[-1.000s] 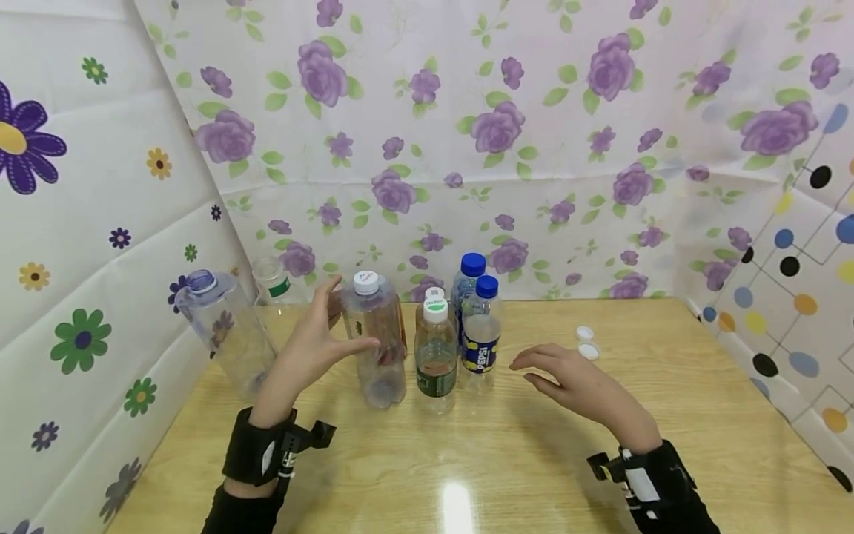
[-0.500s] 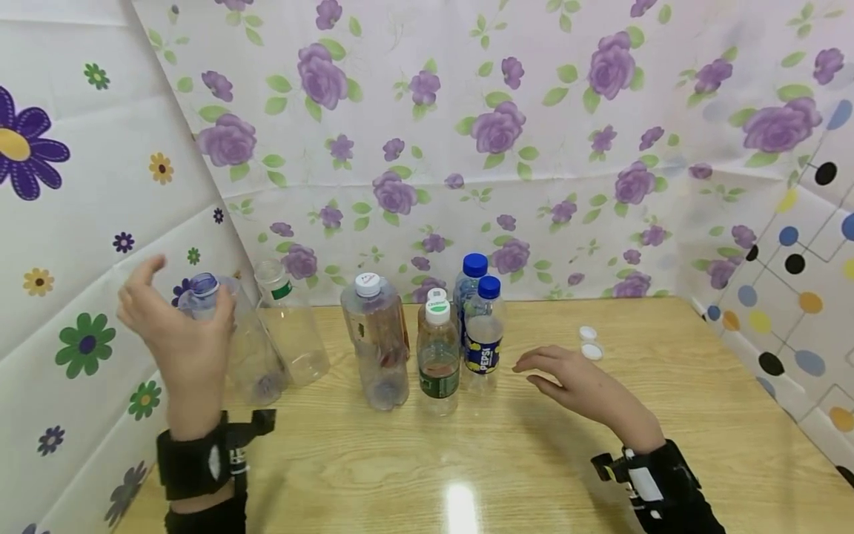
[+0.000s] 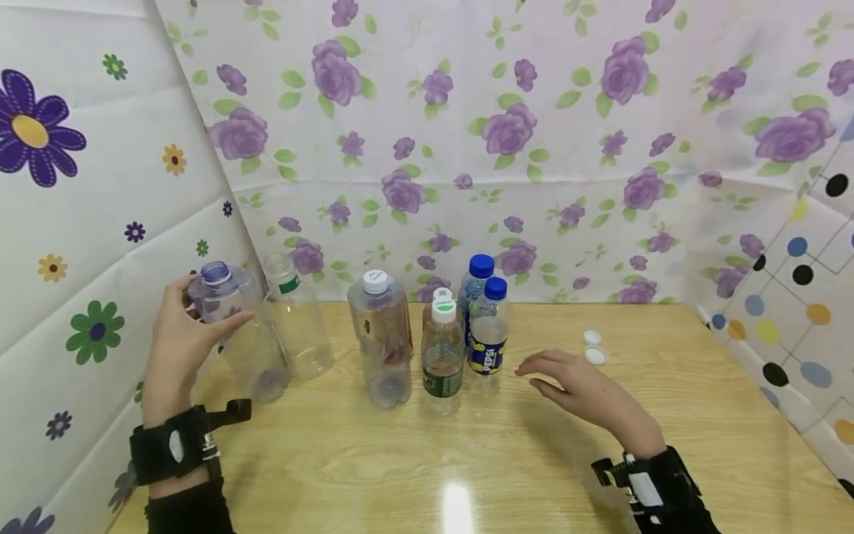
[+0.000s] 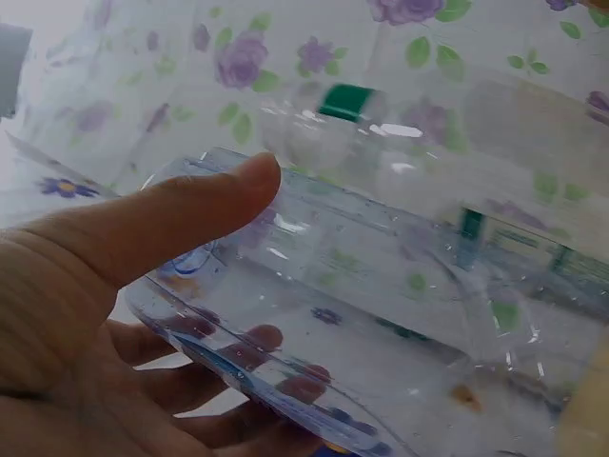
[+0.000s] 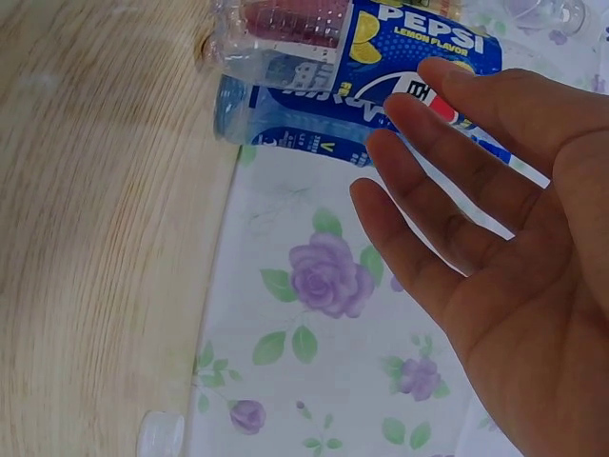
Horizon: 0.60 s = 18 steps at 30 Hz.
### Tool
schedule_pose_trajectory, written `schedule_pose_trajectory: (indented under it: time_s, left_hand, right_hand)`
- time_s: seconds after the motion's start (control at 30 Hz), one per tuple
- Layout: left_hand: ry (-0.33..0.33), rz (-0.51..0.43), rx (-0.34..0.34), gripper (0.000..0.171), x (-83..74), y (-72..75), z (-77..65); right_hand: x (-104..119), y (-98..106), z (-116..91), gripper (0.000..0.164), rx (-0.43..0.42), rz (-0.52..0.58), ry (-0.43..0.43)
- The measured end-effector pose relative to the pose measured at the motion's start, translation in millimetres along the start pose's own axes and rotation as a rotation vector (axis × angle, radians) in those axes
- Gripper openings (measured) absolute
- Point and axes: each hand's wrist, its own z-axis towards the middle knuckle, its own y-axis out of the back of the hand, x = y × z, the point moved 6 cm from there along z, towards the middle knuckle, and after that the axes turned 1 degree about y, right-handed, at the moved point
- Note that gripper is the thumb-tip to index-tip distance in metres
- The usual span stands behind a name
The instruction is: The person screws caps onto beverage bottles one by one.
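Note:
At the far left my left hand [image 3: 181, 337] holds a large bluish clear plastic bottle [image 3: 250, 348] with no cap on its neck. In the left wrist view the thumb lies along one side of the bottle [image 4: 333, 286] and the fingers curl round the other. My right hand [image 3: 567, 382] hovers over the table with relaxed fingers, holding nothing. Nearest to it stands a Pepsi bottle [image 3: 487, 352] with a blue cap. In the right wrist view the fingertips of the hand [image 5: 514, 219] overlap the Pepsi label [image 5: 428, 43].
Behind the held bottle stands an uncapped clear bottle [image 3: 307, 341] with a green neck band. A large white-capped bottle [image 3: 383, 345], a green-labelled bottle [image 3: 442, 371] and another blue-capped bottle [image 3: 470, 289] stand mid-table. Two white caps [image 3: 595, 356] lie on the right. Patterned cloth [image 3: 467, 148] walls the table.
My left hand has moved left from the large white-capped bottle to the uncapped bottle at the far left and taken hold of it. The right hand has stayed in place.

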Motion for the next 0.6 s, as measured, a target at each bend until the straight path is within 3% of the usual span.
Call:
schedule_pose_trajectory:
  time_s: [0.17, 0.3, 0.43, 0.53, 0.6]
  left_hand:
    - [0.002, 0.038, -0.074, 0.106, -27.9, 5.2, -21.6]
    - [-0.051, 0.001, -0.112, 0.101, -52.2, 3.4, -40.1]
    - [-0.243, -0.249, -0.052, 0.084, -79.9, -8.5, -62.1]
    - [-0.443, -0.481, 0.087, 0.078, -103.0, -23.2, -78.8]
    - [-0.535, -0.552, 0.189, 0.077, -116.5, -35.9, -90.0]
  right_hand:
    - [-2.2, -2.0, -1.1, 0.027, 0.009, 0.022, -0.013]
    - [-3.7, -1.2, -1.2, 0.028, 0.014, 0.018, -0.013]
    - [-5.0, 0.2, -1.0, 0.029, 0.021, 0.025, -0.022]
    - [-6.3, -0.3, -1.5, 0.028, 0.028, 0.029, -0.033]
    - [-6.8, -0.8, -2.5, 0.028, 0.032, 0.030, -0.037]
